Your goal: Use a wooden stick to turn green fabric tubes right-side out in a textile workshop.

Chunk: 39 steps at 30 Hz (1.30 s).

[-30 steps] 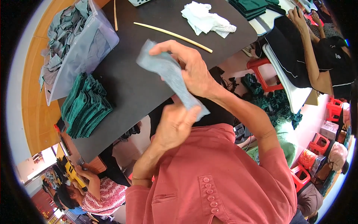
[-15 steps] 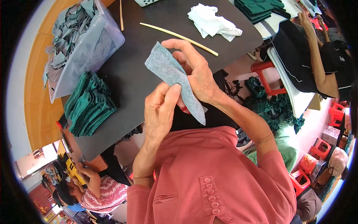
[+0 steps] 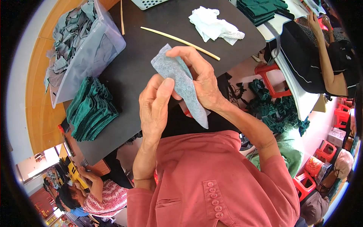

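A: What changes from 0.5 s ago?

B: The left hand (image 3: 153, 106) sits farther left, its thumb higher up along the grey-blue cloth (image 3: 180, 83). In the frame from 1 s ago, that hand is down at the cloth's lower end.

A: And the fingers?

B: The left thumb and fingers close narrowly on the cloth's left edge. The right hand (image 3: 206, 83) grips the opposite edge, index finger hooked near the top (its other fingertips are mostly hidden behind the cloth).

A: Where is the cloth, and how does it look?

B: Held up between the 2 hands, slanting from upper left to lower right, near the edge of the dark tabletop (image 3: 130, 81). It's long and speckled, blunt at the top, tapering to a point below, with a teal strip showing along its right side.

A: Containers?

B: 2. A clear plastic bin (image 3: 85, 64) at the left is heaped with grey-green scraps (image 3: 72, 34). A pale perforated basket (image 3: 145, 4) is cut off by the upper edge, so I can't tell what it holds. Dark green folded cloths (image 3: 90, 109) lie stacked just beside the bin.
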### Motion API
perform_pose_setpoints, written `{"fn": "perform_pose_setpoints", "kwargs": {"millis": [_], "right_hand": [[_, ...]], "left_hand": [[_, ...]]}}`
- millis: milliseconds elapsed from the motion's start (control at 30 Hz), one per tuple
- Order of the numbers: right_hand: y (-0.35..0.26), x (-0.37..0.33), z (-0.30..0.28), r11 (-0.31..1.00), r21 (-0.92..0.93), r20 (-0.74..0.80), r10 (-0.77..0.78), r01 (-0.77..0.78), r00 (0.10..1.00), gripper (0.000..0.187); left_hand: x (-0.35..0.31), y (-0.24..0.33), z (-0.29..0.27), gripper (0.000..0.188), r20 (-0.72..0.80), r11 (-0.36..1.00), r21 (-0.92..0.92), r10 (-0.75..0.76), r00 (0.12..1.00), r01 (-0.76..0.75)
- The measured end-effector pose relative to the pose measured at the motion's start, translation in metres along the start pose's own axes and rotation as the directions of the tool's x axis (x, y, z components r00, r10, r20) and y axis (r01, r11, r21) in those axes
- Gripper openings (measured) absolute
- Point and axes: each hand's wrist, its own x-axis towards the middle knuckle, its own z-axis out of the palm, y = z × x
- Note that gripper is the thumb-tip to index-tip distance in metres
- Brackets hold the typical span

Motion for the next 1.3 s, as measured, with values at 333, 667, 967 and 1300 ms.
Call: {"fn": "perform_pose_setpoints", "kwargs": {"millis": [333,667,967,1300], "right_hand": [[0.013,-0.002,0.003,0.946,-0.258,-0.032,-0.213,0.198,0.976,0.016],[0.006,0.004,0.0,0.998,-0.002,-0.05,-0.061,0.061,0.997,0.025],[0.008,0.004,0.002,0.993,-0.069,-0.067,-0.102,0.098,0.992,0.028],[0.015,-0.002,0.012,0.977,-0.161,-0.164,-0.164,0.137,0.973,0.02]], "left_hand": [[-0.02,-0.01,0.012,0.022,-0.085,0.969,0.219,0.133,0.987,-0.112],[0.014,-0.001,-0.006,0.026,-0.183,0.995,-0.057,0.072,0.981,-0.083],[0.025,0.012,-0.001,0.029,-0.116,1.0,-0.001,0.02,0.993,-0.021],[-0.002,-0.006,0.001,0.035,-0.05,0.943,0.308,0.145,0.988,-0.123]]}}
